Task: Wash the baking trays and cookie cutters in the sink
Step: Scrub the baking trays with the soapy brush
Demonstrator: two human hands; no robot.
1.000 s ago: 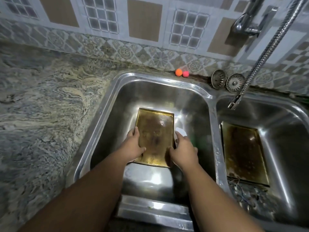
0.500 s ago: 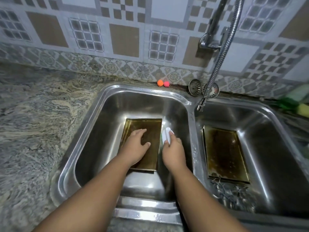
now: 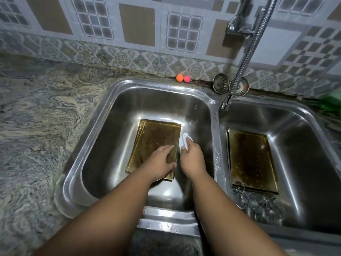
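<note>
A greasy golden baking tray lies flat on the bottom of the left sink basin. My left hand presses on its near right part, fingers across the surface and thumb at the right edge. My right hand is just right of the tray, closed on a small white object that touches the tray's right rim. A second stained tray lies in the right basin. At its near end sits a dark tangle of wire-like things, too blurred to identify.
A flexible metal tap hose hangs with its nozzle over the divider between the basins. Two drain strainers and an orange ball with a pink ball sit on the back ledge. A marbled counter lies to the left, something green at far right.
The tray was held tilted by both hands; now it lies flat. My left hand moved onto its surface, and my right hand let go and holds only the white object.
</note>
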